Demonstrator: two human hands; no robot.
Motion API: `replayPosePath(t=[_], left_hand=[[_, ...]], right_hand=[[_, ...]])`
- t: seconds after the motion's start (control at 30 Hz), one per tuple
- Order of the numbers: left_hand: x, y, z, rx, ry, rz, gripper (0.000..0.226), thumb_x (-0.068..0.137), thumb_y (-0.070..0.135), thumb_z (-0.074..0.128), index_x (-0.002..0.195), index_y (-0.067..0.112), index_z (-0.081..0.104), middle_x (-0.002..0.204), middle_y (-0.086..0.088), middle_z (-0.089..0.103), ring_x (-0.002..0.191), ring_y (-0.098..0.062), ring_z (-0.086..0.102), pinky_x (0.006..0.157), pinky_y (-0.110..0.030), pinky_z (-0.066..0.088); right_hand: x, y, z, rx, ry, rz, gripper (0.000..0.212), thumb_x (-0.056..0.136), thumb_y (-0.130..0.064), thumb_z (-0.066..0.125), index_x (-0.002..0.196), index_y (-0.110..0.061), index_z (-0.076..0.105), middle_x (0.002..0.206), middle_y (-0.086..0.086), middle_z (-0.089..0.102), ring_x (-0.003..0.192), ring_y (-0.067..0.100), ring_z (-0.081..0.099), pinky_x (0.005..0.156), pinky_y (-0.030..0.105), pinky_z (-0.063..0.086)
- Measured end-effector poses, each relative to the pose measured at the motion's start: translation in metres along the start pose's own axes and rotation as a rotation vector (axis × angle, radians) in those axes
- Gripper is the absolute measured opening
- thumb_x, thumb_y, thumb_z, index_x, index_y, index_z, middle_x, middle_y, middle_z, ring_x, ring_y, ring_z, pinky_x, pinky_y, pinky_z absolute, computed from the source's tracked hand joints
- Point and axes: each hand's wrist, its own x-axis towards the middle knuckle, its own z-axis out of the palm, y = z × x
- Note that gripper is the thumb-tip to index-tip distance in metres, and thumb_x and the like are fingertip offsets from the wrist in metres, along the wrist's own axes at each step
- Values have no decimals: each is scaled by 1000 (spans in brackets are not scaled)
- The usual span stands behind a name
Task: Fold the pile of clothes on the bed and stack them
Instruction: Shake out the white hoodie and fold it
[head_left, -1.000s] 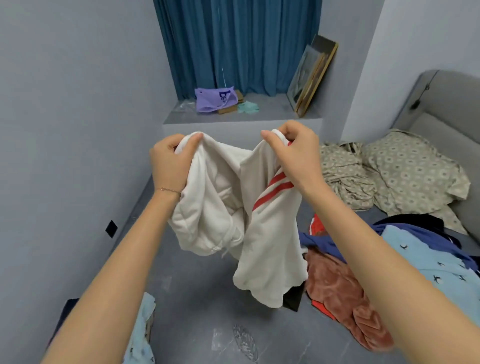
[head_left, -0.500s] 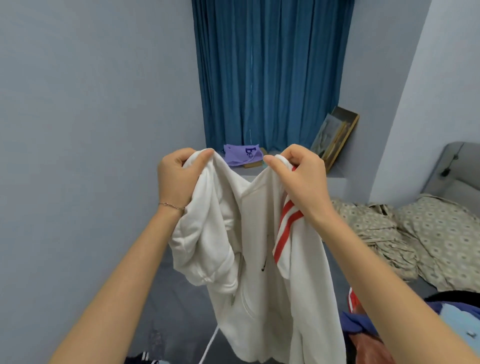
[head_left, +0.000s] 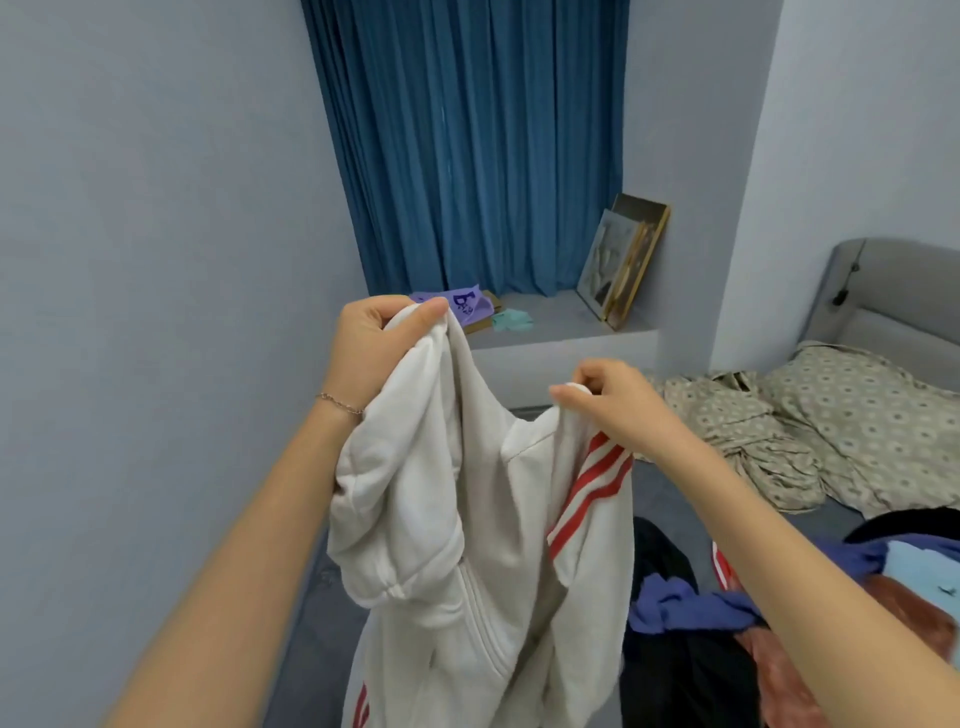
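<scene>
Left hand (head_left: 371, 348) gripping white hoodie (head_left: 467, 525), right hand (head_left: 618, 402) pinching its edge, perhaps a shoulder

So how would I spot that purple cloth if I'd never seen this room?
Find the blue curtain at the back; below it runs a grey ledge. The purple cloth lies at its left end, just beyond the left hand. It alone bears dark lettering, unlike the teal cloth beside it.

I see a white, red-striped hoodie (head_left: 415, 519), a deep blue curtain (head_left: 467, 145), beige dotted bedding (head_left: 857, 426), and a purple cloth (head_left: 470, 307).
</scene>
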Motion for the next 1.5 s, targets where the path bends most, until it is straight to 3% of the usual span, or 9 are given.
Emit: replayPosePath(t=[0.27, 0.4, 0.5, 0.6, 0.73, 0.83, 0.93, 1.3, 1.5], left_hand=[[-11, -17, 7, 128, -147, -93, 43, 86, 24, 69, 53, 10, 46, 46, 11, 32, 47, -4, 31, 47, -12, 30], [-23, -22, 23, 169, -261, -128, 46, 86, 29, 69, 57, -1, 50, 52, 4, 35, 52, -8, 31, 49, -16, 29], [-23, -17, 31, 150, -248, -156, 50, 87, 29, 67, 64, -11, 49, 55, -2, 33, 53, -9, 30, 49, -17, 28], [-10, -19, 29, 119, -210, -280, 41, 90, 32, 64, 65, 3, 49, 52, 8, 31, 49, -6, 30, 47, -15, 30], [-4, -78, 41, 112, -156, -623, 34, 95, 37, 56, 69, 15, 54, 73, -2, 54, 79, -17, 49, 60, -19, 41], [-47, -166, 53, 250, -218, -1003, 50, 100, 43, 39, 121, 1, 57, 130, -15, 55, 113, -24, 52, 90, -25, 42], [-123, -220, 62, 36, -239, -1232, 63, 101, 49, 30, 130, -2, 50, 125, -16, 58, 95, -26, 59, 83, -35, 47], [-264, -240, 138, 84, -514, -1088, 27, 99, 46, 36, 81, 28, 46, 85, 4, 45, 86, -14, 43, 66, -22, 33], [-310, -252, 161, -49, -742, -1329, 83, 81, 79, 31, 143, 25, 38, 141, 12, 42, 135, -11, 35, 113, -31, 25]], right_hand=[[-22, 49, 53, 32, -565, 99, 30, 87, -43, 66, 110, -25, 62, 109, -12, 65, 98, 2, 61, 82, 18, 49], [-34, 44, 71, 132, -478, 51, 47, 82, -51, 68, 121, -28, 56, 114, -17, 61, 101, -3, 58, 81, 16, 46], [-32, 49, 78, 154, -412, 15, 41, 90, -44, 60, 84, -3, 57, 78, 8, 61, 68, 16, 54, 64, 32, 40], [-28, 52, 61, 310, -481, 95, 60, 87, -50, 59, 94, 10, 58, 94, 23, 67, 78, 29, 64, 71, 40, 49], [-29, 64, 46, 558, -457, 257, 38, 94, -33, 58, 108, 1, 67, 104, 14, 72, 96, 34, 68, 87, 42, 53], [-41, 92, 53, 562, -443, 403, 34, 95, -29, 58, 109, 0, 68, 103, 13, 73, 94, 30, 69, 83, 38, 54], [-61, 122, 65, 563, -390, 531, 31, 95, -27, 58, 107, 1, 68, 101, 12, 73, 87, 25, 69, 74, 31, 53], [-91, 172, 89, 519, -265, 706, 20, 94, -31, 58, 88, -12, 59, 84, 6, 57, 80, 18, 51, 74, 30, 40], [-84, 178, 74, 659, -173, 721, 33, 95, -32, 56, 102, -1, 64, 97, 13, 67, 87, 22, 61, 73, 30, 47]])
